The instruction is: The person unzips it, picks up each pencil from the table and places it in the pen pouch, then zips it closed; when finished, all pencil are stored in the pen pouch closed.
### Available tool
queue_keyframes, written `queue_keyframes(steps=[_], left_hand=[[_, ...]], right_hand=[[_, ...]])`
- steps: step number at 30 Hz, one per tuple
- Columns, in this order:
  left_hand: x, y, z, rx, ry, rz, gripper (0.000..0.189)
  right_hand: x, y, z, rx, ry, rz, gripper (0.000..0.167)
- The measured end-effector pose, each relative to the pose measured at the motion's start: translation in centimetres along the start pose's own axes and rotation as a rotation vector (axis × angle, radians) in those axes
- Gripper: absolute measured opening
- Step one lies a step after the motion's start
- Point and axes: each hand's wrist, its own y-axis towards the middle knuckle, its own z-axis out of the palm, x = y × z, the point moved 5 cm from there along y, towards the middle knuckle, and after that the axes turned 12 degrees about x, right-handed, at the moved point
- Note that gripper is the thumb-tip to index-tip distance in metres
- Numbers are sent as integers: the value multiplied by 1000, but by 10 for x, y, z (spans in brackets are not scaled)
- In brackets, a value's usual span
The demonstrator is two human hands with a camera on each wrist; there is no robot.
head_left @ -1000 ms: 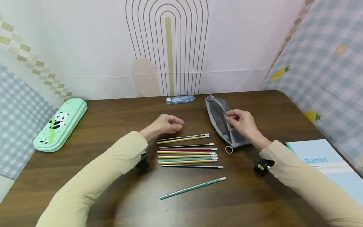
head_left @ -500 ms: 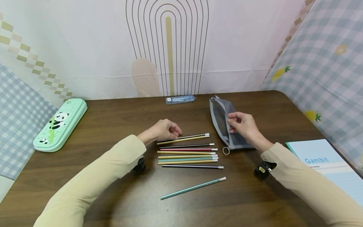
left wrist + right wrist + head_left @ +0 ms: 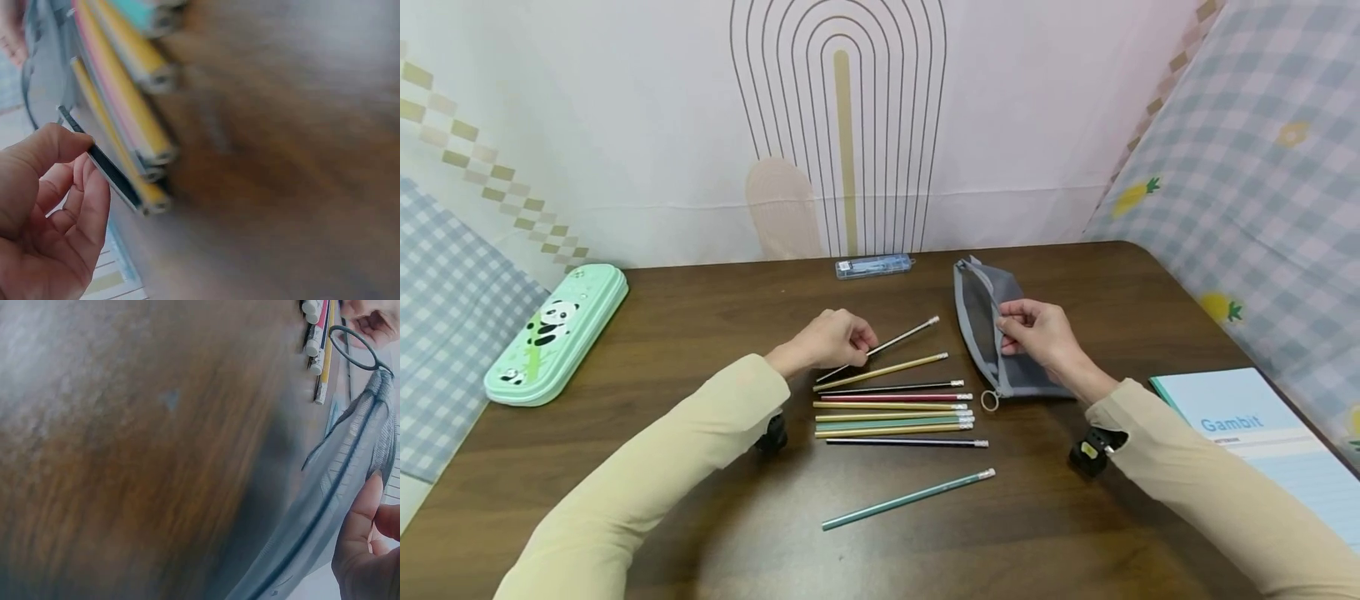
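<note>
My left hand (image 3: 833,337) pinches a black pencil (image 3: 906,335) between thumb and fingers, its white eraser end raised and angled toward the pouch. The left wrist view shows the thumb pressed on the dark pencil (image 3: 112,172). Just in front of it lies a gold pencil (image 3: 887,370), slightly slanted. My right hand (image 3: 1036,329) grips the near edge of a grey zip pouch (image 3: 1028,380), whose mouth gapes toward the pencils. In the right wrist view, thumb and fingers hold the pouch (image 3: 337,506) by its zipper side, a ring pull (image 3: 340,347) at its end.
Several more pencils (image 3: 887,418) lie in a row below the left hand, erasers to the right. A single green pencil (image 3: 910,498) lies nearer me. A mint panda pencil case (image 3: 561,333) is at left, a small blue clear case (image 3: 872,266) at back, a notebook (image 3: 1232,408) at right.
My left hand has come down to the pencils, taken hold of the black one and lifted its eraser end away from the gold one. The pouch has shifted slightly right with my right hand.
</note>
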Motion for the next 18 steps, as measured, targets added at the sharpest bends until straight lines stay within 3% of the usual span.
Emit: queue_keyframes(steps=[2,5,9,13,18], left_hand=[[-2,3,-4,-8,-81,7,15],[-8,11,-2,49,-317,4,21],[-21,25,12,169,-690,-58,29],[-38,40,25,227,-963,-97,28],[-55,56,35,207,-1171,-108,33]], right_hand=[[0,0,1,2,8,2,35],[0,0,2,4,9,8,35],[1,0,6,19,27,12,37],[4,0,10,31,56,17,39],[5,0,14,33,45,14,38]])
